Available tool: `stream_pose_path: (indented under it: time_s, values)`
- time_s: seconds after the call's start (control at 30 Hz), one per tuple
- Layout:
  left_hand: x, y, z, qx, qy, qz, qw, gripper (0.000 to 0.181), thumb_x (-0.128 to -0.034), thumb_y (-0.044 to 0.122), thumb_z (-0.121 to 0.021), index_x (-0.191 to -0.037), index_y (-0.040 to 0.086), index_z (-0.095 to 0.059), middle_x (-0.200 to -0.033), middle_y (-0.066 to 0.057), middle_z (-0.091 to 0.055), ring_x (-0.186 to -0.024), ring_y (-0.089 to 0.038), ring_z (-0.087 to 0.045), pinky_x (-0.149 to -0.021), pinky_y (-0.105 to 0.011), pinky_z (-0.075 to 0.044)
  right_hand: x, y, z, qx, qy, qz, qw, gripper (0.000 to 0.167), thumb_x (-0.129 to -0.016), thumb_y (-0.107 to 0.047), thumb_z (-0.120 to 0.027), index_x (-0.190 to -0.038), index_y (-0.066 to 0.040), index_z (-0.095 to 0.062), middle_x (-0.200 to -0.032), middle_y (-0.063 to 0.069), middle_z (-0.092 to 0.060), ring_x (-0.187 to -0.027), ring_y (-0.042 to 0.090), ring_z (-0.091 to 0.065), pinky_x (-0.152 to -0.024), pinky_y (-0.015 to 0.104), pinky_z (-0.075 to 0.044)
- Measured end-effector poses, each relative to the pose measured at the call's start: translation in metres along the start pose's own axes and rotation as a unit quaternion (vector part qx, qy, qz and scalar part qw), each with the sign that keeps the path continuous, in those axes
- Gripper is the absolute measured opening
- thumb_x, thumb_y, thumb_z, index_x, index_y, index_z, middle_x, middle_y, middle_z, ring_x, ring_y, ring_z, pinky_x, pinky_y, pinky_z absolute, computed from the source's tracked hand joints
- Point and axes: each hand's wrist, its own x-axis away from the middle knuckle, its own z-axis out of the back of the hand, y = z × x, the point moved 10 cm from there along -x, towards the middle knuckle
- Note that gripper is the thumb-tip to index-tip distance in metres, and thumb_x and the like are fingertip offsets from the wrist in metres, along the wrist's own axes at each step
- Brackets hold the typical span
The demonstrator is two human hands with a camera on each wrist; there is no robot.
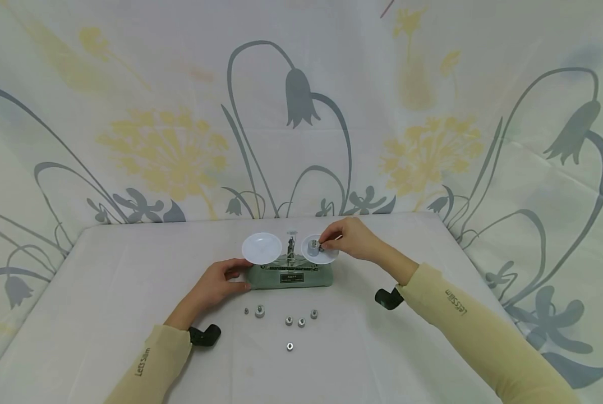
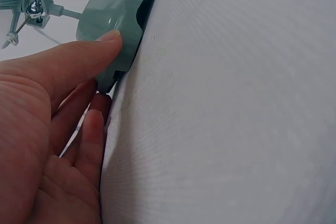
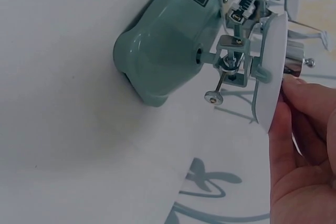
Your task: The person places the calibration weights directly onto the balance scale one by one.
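**Balance set crosswise, its nameplate facing the person, both hands at its ends**

The green balance [image 1: 311,278] stands upright on the white table [image 1: 180,370], near its far edge. Its long axis runs left to right, across the person's line of sight, and the dark nameplate [image 1: 292,278] on the long side points toward the person. The left pan [image 1: 262,248] and the right pan [image 1: 330,257] sit over the opposite ends.

The left hand [image 1: 221,285] grasps the left end of the base, thumb on the near side and fingers round the end. The right hand [image 1: 353,239] is at the right pan, its thumb and fingertips drawn together right beside a metal weight [image 1: 313,247] that stands there, knob up; whether they grip anything I cannot tell.

On the near side of the base six loose weights [image 1: 259,311] lie scattered, five in a rough row and one closer to the person.
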Motion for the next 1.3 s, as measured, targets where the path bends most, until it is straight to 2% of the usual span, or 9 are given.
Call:
stream_pose_path:
  time_s: [0.23,0.47,0.7,0.93,1.1,1.3]
  values:
    - [0.0,0.003,0.001,-0.004,0.002,-0.011,0.9999,0.05,-0.0814,0.004,-0.08,-0.127,-0.004,-0.062,-0.129,-0.017,-0.062,-0.126,-0.034,-0.052,-0.103,-0.039,-0.046,0.001,-0.001,0.002,0.006,0.006,0.005,0.9999,0.007,-0.088,-0.005,-0.074,-0.094,-0.007,-0.078,-0.096,0.003,-0.073,-0.092,0.02,-0.067,-0.078,0.034,-0.056]
    - [0.001,0.005,0.001,-0.004,0.001,-0.004,1.0,0.052,-0.0816,0.005,-0.08,-0.129,-0.003,-0.061,-0.131,-0.016,-0.061,-0.128,-0.033,-0.052,-0.104,-0.04,-0.045,0.005,0.003,0.009,0.0,0.012,-0.009,0.9999,0.009,-0.09,-0.008,-0.073,-0.097,-0.009,-0.077,-0.098,0.001,-0.073,-0.091,0.019,-0.066,-0.076,0.033,-0.055]
    - [0.0,0.003,0.001,-0.01,0.002,-0.001,1.0,0.051,-0.0816,0.005,-0.08,-0.129,-0.001,-0.062,-0.131,-0.014,-0.062,-0.128,-0.032,-0.052,-0.104,-0.039,-0.045,0.012,0.009,0.018,-0.005,0.027,0.0,0.9996,0.009,-0.089,-0.01,-0.075,-0.097,-0.008,-0.077,-0.095,0.002,-0.073,-0.09,0.019,-0.067,-0.076,0.034,-0.055]
    - [0.0,0.004,0.001,-0.01,0.004,-0.011,0.9999,0.051,-0.0815,0.005,-0.08,-0.128,-0.003,-0.062,-0.13,-0.017,-0.062,-0.127,-0.035,-0.053,-0.103,-0.041,-0.046,0.021,0.013,0.024,-0.022,0.041,0.006,0.9989,0.01,-0.088,-0.008,-0.076,-0.098,-0.006,-0.077,-0.093,0.002,-0.073,-0.088,0.019,-0.067,-0.078,0.033,-0.056]
    - [0.0,0.004,0.0,-0.004,0.003,-0.004,1.0,0.051,-0.0811,0.005,-0.08,-0.129,-0.002,-0.062,-0.13,-0.014,-0.062,-0.128,-0.032,-0.052,-0.104,-0.04,-0.045,0.03,0.017,0.024,-0.028,0.046,-0.001,0.9986,0.01,-0.09,-0.01,-0.074,-0.1,-0.007,-0.076,-0.095,0.001,-0.072,-0.089,0.017,-0.067,-0.08,0.031,-0.056]
    - [0.001,0.004,0.001,-0.002,0.003,0.001,1.0,0.052,-0.081,0.004,-0.08,-0.129,-0.001,-0.062,-0.131,-0.014,-0.062,-0.128,-0.032,-0.052,-0.104,-0.041,-0.045,0.043,0.023,0.025,-0.058,0.054,-0.005,0.9968,0.015,-0.091,-0.011,-0.073,-0.104,-0.002,-0.074,-0.099,0.004,-0.071,-0.09,0.019,-0.067,-0.081,0.031,-0.056]
